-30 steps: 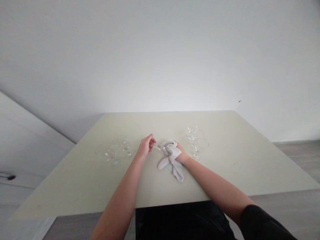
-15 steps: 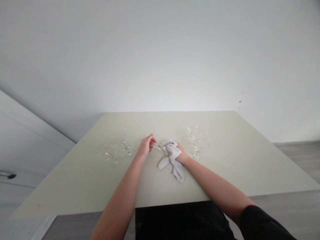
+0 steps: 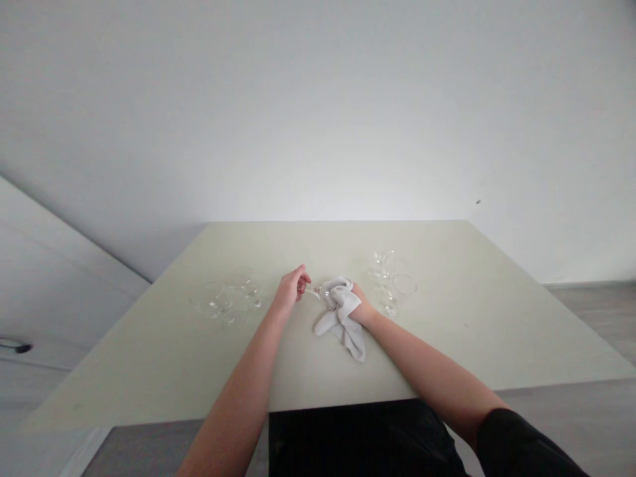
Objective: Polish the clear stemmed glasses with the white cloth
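Between my hands a clear stemmed glass (image 3: 324,295) lies tilted sideways, its bowl toward the right. My left hand (image 3: 293,286) is closed around the foot end of the stem. A pale grey cloth (image 3: 342,311) covers part of the bowl, and its loose end hangs down onto the table. My right hand (image 3: 362,305) grips this cloth against the bowl; most of its fingers are hidden under the fabric.
Several clear stemmed glasses (image 3: 221,303) stand to the left of my left hand. More clear glasses (image 3: 390,309) are grouped just right of my right hand. The pale table (image 3: 318,377) meets a white wall (image 3: 318,132) at its far edge.
Almost nothing differs. Both hands keep their hold on the glass and the cloth, in nearly the same place.
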Tool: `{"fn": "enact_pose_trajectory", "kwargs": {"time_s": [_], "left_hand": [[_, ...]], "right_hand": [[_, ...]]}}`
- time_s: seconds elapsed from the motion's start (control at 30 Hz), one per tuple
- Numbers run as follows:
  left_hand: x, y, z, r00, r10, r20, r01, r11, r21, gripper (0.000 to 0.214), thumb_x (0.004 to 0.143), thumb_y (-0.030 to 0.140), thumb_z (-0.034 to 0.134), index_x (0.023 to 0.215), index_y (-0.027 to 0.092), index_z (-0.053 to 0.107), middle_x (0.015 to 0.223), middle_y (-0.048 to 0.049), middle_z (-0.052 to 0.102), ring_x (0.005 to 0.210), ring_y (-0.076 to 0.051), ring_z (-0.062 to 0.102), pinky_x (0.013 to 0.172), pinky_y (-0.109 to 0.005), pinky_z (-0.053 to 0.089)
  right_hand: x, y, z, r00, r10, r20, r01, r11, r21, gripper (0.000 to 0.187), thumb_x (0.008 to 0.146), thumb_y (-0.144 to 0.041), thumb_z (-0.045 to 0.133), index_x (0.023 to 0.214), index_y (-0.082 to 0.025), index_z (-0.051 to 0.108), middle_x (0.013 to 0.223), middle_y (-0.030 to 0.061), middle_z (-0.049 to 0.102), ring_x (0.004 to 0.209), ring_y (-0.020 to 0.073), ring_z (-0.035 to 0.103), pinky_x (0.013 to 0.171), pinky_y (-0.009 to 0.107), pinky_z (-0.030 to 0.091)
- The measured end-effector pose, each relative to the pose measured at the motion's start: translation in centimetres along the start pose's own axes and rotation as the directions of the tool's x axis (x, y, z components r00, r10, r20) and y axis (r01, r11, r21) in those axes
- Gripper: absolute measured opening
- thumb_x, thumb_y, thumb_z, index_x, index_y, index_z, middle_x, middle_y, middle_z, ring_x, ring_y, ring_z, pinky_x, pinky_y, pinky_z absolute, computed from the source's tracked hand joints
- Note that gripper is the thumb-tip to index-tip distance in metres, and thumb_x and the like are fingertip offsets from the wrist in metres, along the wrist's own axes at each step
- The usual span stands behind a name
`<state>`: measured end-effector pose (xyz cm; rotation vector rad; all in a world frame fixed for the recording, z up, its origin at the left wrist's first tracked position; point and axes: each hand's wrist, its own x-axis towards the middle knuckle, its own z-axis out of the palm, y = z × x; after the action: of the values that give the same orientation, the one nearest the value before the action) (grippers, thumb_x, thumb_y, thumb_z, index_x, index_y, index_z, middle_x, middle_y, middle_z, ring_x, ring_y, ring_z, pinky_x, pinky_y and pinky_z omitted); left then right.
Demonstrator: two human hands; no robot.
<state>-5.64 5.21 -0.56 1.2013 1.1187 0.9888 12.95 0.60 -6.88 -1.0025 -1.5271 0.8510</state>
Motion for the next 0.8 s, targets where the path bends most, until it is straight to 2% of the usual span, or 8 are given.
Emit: {"fn": "enact_pose_trajectory", "kwargs": {"time_s": [0.33, 0.57, 0.8], "left_hand": [[-0.20, 0.22, 0.05, 1.000, 0.002, 0.000, -0.002, 1.000, 0.009, 0.046, 0.075, 0.060, 0.055, 0.061, 0.016, 0.057, 0.046, 0.0046, 0.039, 0.037, -0.005, 0.029, 0.037, -0.019, 0.016], [-0.17, 0.11, 0.01, 1.000, 0.005, 0.006, -0.005, 1.000, 0.009, 0.047, 0.075, 0.060, 0.055, 0.061, 0.015, 0.057, 0.046, 0.0043, 0.039, 0.036, -0.005, 0.029, 0.037, -0.019, 0.016], [0.04, -0.08, -0.05, 1.000, 0.006, 0.003, -0.006, 1.000, 0.010, 0.046, 0.075, 0.060, 0.054, 0.061, 0.016, 0.056, 0.045, 0.0050, 0.038, 0.035, -0.006, 0.028, 0.037, -0.020, 0.015]], "right_hand": [[0.11, -0.26, -0.12, 1.000, -0.015, 0.015, 0.016, 1.000, -0.027, 0.015, 0.077, -0.030, 0.061, 0.068, -0.018, 0.062, 0.075, 0.0029, 0.067, 0.075, 0.0189, 0.061, 0.079, 0.033, 0.050], [0.02, -0.45, -0.08, 1.000, 0.003, 0.015, -0.002, 1.000, -0.013, 0.013, 0.077, -0.029, 0.061, 0.070, -0.018, 0.062, 0.073, 0.0026, 0.067, 0.071, 0.0179, 0.060, 0.077, 0.032, 0.050], [0.08, -0.44, -0.01, 1.000, 0.006, 0.003, -0.006, 1.000, -0.004, 0.016, 0.076, -0.034, 0.064, 0.073, -0.019, 0.063, 0.075, 0.0025, 0.068, 0.076, 0.0196, 0.062, 0.080, 0.033, 0.051]]}}
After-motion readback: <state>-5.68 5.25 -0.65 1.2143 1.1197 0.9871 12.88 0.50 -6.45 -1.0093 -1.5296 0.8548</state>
